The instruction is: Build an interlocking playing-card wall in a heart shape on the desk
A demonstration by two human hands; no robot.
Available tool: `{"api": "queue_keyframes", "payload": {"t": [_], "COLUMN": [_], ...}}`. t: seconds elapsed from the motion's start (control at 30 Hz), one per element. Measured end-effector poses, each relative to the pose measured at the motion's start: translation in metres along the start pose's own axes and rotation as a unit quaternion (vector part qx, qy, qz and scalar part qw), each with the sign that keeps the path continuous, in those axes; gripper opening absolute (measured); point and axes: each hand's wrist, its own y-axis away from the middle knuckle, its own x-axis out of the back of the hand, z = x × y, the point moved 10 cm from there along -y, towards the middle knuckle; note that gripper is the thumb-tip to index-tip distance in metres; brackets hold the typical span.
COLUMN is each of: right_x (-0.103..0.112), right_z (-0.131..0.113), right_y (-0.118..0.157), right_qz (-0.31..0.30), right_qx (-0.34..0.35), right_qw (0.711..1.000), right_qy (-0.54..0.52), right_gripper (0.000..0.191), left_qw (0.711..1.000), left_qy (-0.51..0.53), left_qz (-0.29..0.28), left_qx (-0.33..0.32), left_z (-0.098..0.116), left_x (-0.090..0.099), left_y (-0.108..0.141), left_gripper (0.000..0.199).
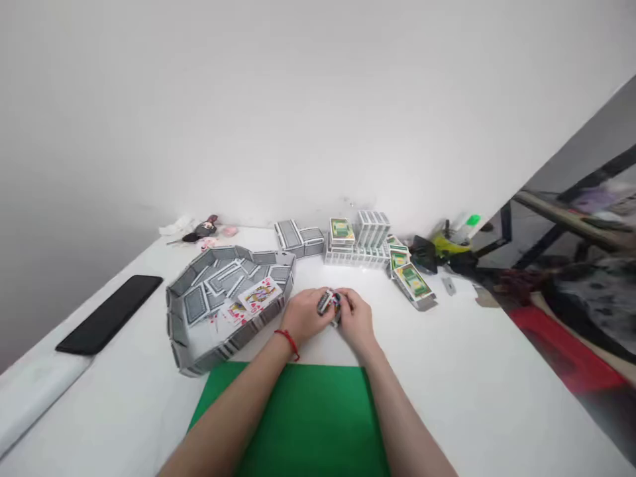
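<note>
Just beyond the green mat [318, 417], my left hand [304, 314] and my right hand [356, 318] meet, fingers closed on a small folded playing card [324, 302]. Grey patterned back and a bit of coloured face show on it; my fingers cover the rest. A red bracelet is on my left wrist. To the left stands a tray-like ring made of folded cards [179, 328], its wall grey and white. Loose playing cards [259, 295] lie inside it, some face up, others showing grey backs.
Card boxes [356, 254] are stacked by the wall, with folded-card pieces [298, 237] to their left. Opened card boxes [413, 281] lie at the right. A black phone [110, 315] rests at the far left. Small items [203, 229] and a yellow-green object [450, 245] sit at the back.
</note>
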Motion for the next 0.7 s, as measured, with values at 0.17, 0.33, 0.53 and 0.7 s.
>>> {"api": "queue_keyframes", "payload": {"t": [0.17, 0.33, 0.53, 0.7], "right_x": [0.005, 0.012, 0.013, 0.012], "right_z": [-0.008, -0.016, -0.025, -0.023], "right_y": [0.002, 0.002, 0.001, 0.001], "right_qz": [0.03, 0.055, 0.064, 0.068], "right_qx": [0.022, 0.042, 0.074, 0.07], "right_qw": [0.999, 0.998, 0.995, 0.994], "right_qy": [0.013, 0.014, -0.036, -0.048], "right_gripper": [0.022, 0.02, 0.016, 0.018], "left_qw": [0.999, 1.0, 0.978, 0.945], "left_qy": [-0.051, -0.013, 0.189, 0.291], "left_qz": [-0.008, -0.003, -0.028, -0.037], "left_qx": [0.005, 0.018, 0.086, 0.144], "left_z": [0.001, 0.001, -0.01, -0.024], "left_x": [-0.004, 0.0, -0.004, -0.012], "left_y": [0.002, 0.002, 0.001, 0.004], "left_gripper": [0.028, 0.033, 0.028, 0.029]}}
